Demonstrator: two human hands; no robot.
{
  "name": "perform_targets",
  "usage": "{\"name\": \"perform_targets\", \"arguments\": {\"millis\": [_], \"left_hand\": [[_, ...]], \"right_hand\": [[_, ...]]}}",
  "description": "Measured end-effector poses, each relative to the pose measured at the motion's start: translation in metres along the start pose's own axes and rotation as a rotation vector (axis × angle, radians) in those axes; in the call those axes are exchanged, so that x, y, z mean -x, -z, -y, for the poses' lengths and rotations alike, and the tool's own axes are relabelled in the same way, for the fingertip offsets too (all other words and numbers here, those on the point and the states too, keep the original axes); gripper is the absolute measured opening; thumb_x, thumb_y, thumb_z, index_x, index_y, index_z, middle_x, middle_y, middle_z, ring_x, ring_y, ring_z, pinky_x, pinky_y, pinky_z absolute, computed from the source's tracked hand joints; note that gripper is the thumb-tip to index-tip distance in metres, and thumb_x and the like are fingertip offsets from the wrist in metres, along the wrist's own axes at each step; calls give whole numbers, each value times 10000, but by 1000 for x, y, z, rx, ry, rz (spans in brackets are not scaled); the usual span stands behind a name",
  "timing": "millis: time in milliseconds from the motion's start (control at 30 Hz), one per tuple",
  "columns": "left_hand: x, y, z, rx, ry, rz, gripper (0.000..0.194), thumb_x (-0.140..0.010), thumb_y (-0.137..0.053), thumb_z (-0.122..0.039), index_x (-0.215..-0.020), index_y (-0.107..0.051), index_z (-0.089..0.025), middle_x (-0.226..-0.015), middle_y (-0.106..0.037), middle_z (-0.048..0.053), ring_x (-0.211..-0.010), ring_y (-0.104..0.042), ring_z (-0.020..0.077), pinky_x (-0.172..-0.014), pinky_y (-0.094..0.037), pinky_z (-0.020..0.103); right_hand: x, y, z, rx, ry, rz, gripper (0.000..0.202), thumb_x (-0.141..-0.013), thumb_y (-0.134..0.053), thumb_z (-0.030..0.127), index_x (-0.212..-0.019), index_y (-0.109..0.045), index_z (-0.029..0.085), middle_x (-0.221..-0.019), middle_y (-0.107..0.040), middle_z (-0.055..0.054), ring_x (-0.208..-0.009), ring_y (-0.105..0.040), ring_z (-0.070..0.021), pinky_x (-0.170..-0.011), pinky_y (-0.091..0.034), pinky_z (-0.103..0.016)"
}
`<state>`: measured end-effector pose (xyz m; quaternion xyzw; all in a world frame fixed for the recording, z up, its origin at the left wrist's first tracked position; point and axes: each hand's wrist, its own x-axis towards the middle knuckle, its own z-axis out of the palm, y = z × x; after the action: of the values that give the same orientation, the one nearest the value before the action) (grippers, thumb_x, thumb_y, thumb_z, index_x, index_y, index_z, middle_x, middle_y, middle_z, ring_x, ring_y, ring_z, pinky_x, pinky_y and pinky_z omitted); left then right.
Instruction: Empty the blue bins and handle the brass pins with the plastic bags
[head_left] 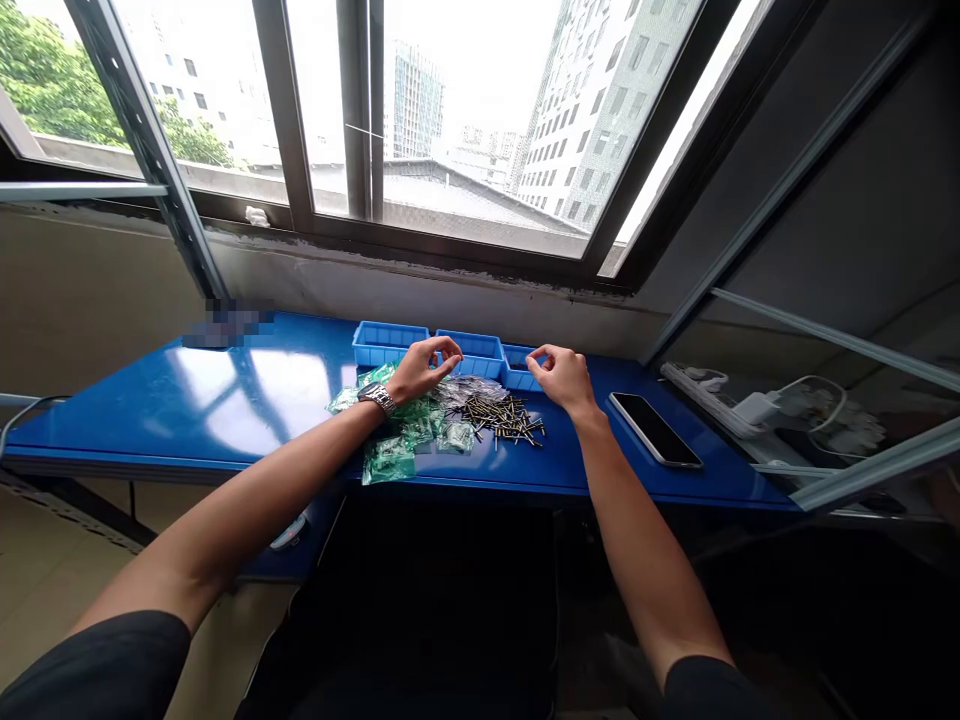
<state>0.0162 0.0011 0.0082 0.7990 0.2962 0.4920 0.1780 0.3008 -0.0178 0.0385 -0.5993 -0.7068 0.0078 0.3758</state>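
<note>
My left hand (421,370), with a watch at the wrist, hovers over small green packets (390,462) in front of the blue bins. Its thumb and fingers are curled into a pinch; anything between them is too small to make out. Near the right blue bin (517,379), my right hand (564,378) also pinches thumb against fingertip, and what it may hold cannot be seen. Between the hands lies a loose pile of dark and brass-coloured screw-like pieces (510,418). Clear plastic packets (476,389) lie behind that pile, before the middle blue bin (484,347).
The left blue bin (390,355) stands against the wall side of the blue table (300,400). A phone (656,430) lies to the right. Metal shelf posts rise at both sides, and a white charger (756,408) with a cable sits beyond the right one.
</note>
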Motion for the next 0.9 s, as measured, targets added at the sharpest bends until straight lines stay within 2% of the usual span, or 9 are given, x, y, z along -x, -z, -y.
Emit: {"name": "perform_targets", "arguments": {"millis": [67,167,267,333,400,533,900], "left_hand": [[0,0,0,-5,-3,7,200,-972,-607,-337,-922,-714,-176,-895,-753,65,-771,-655,169,-626,-463,275],[0,1,1,-13,-7,18,192,-969,-602,-316,-901,-718,-179,-899,-763,65,-782,-664,174,-634,-470,281],[1,1,1,-20,-11,25,190,-962,-600,-307,-891,-723,-180,-893,-764,64,-783,-667,177,-632,-472,286],[1,1,0,-24,-14,30,189,-960,-597,-300,-885,-725,-183,-890,-763,62,-779,-664,176,-635,-470,288],[1,0,0,-29,-18,36,184,-959,-595,-290,-884,-727,-187,-887,-761,59,-773,-660,173,-641,-468,292],[1,0,1,-40,-21,48,173,-950,-598,-280,-883,-730,-191,-882,-758,56,-760,-648,172,-642,-462,298],[1,0,1,-52,-24,62,170,-944,-589,-266,-875,-726,-194,-874,-761,49,-756,-640,171,-644,-462,304]], "right_hand": [[7,7,3,6,14,70,271,-875,-629,418,-879,-755,178,-646,-621,-31,-599,-552,-174,-598,-377,-295],[20,22,10,10,46,251,305,-875,-647,468,-817,-755,188,-648,-634,-27,-586,-552,-161,-575,-378,-288],[36,38,13,34,50,439,290,-851,-683,459,-742,-757,201,-607,-622,-14,-546,-534,-148,-522,-354,-278],[46,47,12,51,44,519,271,-846,-689,448,-749,-770,208,-603,-621,-10,-536,-530,-145,-500,-349,-272],[54,54,9,69,33,547,260,-854,-680,442,-782,-778,213,-619,-628,-12,-543,-532,-146,-492,-348,-269],[67,61,6,94,8,524,263,-873,-656,445,-822,-774,216,-650,-647,-23,-564,-546,-155,-496,-350,-276],[88,48,13,144,20,559,228,-822,-705,459,-798,-752,238,-657,-658,-13,-558,-551,-157,-513,-358,-280]]}}
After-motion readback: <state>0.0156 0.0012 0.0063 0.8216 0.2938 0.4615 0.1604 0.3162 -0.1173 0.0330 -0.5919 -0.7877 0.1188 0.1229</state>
